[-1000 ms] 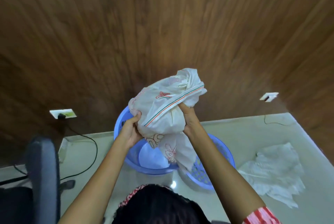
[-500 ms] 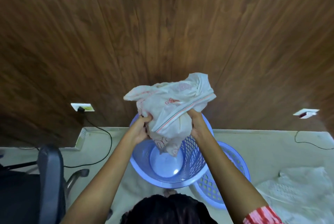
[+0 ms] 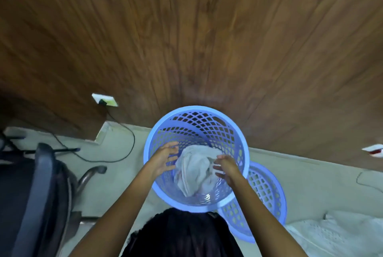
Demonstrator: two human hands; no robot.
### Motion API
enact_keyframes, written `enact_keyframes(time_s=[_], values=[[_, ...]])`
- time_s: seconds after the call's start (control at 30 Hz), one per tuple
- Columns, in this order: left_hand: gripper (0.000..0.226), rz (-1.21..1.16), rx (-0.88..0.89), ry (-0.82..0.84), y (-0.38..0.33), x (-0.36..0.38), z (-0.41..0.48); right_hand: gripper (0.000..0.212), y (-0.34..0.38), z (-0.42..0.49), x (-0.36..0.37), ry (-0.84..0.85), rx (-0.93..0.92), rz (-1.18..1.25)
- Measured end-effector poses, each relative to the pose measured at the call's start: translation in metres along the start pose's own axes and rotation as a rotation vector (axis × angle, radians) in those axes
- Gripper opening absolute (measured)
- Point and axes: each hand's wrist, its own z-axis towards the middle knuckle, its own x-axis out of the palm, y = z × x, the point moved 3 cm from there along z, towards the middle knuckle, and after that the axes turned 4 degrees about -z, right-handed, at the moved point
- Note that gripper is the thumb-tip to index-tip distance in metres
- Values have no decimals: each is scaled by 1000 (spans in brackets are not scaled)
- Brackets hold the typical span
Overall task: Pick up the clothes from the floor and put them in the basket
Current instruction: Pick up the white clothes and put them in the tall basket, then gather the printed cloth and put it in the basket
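Observation:
A blue lattice basket (image 3: 194, 111) stands on the pale floor against a wooden wall. A white cloth with a red pattern and a striped edge (image 3: 194, 171) lies loose inside it. My left hand (image 3: 163, 159) hovers over the basket's left side with fingers spread, holding nothing. My right hand (image 3: 226, 167) is over the right side, fingers apart and just off the cloth. Another white garment (image 3: 339, 236) lies on the floor at the lower right.
The basket's blue lid (image 3: 267, 192) lies on the floor just right of and behind the basket. A dark office chair (image 3: 39, 190) fills the left side. A cable (image 3: 124, 138) runs from a wall socket (image 3: 104, 100) across the floor. A second socket (image 3: 374, 150) sits at far right.
Both hands lowered the bundled white cloth into the basket and let go of it. The view tilted down and the basket now fills more of the centre.

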Motion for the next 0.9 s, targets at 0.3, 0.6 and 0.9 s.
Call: enact_keyframes(time_s=[0.3,0.6,0.9], values=[[18,-408,52,-223,73,-47,-39,22,-11,-6,78,286,-58,-308],[22,-660,122,-472,186,-117,-138,21,-78,-76,165,582,-146,-672],[26,-905,189,-720,354,-172,-287,18,-218,-212,242,878,-140,-1002]])
